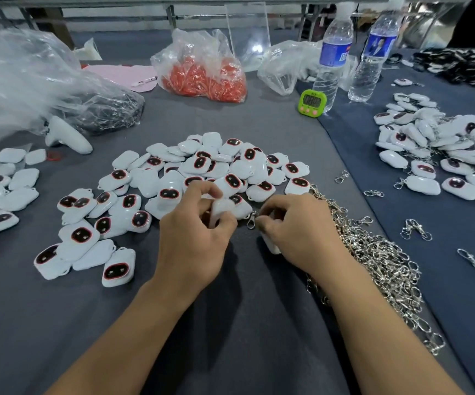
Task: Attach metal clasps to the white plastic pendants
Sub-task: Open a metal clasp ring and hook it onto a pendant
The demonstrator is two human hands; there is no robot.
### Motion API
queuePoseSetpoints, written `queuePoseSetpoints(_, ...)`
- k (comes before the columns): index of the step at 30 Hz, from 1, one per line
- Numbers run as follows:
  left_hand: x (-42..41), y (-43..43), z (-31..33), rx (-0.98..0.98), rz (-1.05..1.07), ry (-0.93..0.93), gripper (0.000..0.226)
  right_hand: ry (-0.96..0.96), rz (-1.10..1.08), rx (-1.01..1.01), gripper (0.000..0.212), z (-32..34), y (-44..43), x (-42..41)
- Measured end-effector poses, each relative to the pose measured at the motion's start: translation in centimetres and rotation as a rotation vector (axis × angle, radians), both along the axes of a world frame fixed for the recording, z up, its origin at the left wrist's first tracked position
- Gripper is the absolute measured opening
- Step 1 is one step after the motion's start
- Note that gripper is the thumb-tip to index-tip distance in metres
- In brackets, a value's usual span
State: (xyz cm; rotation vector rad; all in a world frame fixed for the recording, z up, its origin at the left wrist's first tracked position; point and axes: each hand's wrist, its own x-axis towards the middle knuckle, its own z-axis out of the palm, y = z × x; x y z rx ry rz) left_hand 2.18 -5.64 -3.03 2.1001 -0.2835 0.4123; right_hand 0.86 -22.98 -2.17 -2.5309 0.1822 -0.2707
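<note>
left hand (199, 223) grip: fingers curled round one white pendant (221, 210), just in front of the pendant pile (202, 169). right hand (290, 223) grip: fingertips pinching a metal clasp (252, 219), almost touching that pendant. Risk: hook misses the small loop, or the clasp slips from the pinch into the clasp heap (373, 252) right of the pile. Behind the pile, timer (312, 102) digits and water bottle (334, 52) labels too blurred to read.
</note>
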Motion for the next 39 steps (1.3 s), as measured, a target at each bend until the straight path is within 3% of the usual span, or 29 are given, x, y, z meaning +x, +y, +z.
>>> queuePoseSetpoints(3, 0.0, 0.0, 0.3, 0.046, 0.008, -0.003, 0.037, -0.031, 0.014, -0.082, 0.024, -0.1, 0.3, -0.3)
queuePoseSetpoints(8, 0.0, 0.0, 0.4, 0.089, -0.019, 0.039, 0.036, -0.030, 0.081, -0.226, 0.020, 0.1, 1.7, -0.2)
queuePoseSetpoints(13, 0.2, 0.0, 0.4, 0.088, -0.032, 0.010, 0.027, -0.062, 0.121, -0.206, 0.006, 0.2, 2.4, -0.4)
queuePoseSetpoints(17, 0.2, 0.0, 0.3, 0.047, -0.008, 0.010, 0.022, -0.144, 0.108, -0.133, 0.009, 0.3, 3.1, -0.9)
queuePoseSetpoints(20, 0.3, 0.1, 0.4, -0.004, 0.046, 0.010, 0.015, -0.089, 0.158, -0.244, 0.026, 0.6, 3.7, -1.4)
queuePoseSetpoints(23, 0.5, 0.3, 0.4, 0.005, 0.099, 0.028, 0.010, -0.007, 0.265, -0.305, 0.026, 0.7, 4.1, -1.7)
queuePoseSetpoints(27, 0.7, 0.7, 0.4, 0.053, 0.093, 0.070, 0.010, -0.010, 0.314, -0.223, 0.008, 1.0, 4.2, -1.7)
queuePoseSetpoints(30, 0.7, 0.7, 0.4, 0.069, 0.061, 0.099, 0.015, -0.027, 0.340, -0.129, 0.025, 1.1, 4.1, -2.0)
queuePoseSetpoints(32, 0.8, 0.7, 0.3, 0.075, 0.044, 0.104, 0.016, -0.054, 0.331, -0.040, 0.024, 1.2, 4.2, -2.2)
queuePoseSetpoints(39, 0.8, 1.1, 0.3, 0.037, -0.050, 0.105, 0.010, -0.226, 0.041, 0.452, 0.026, 0.8, 4.2, -1.7)
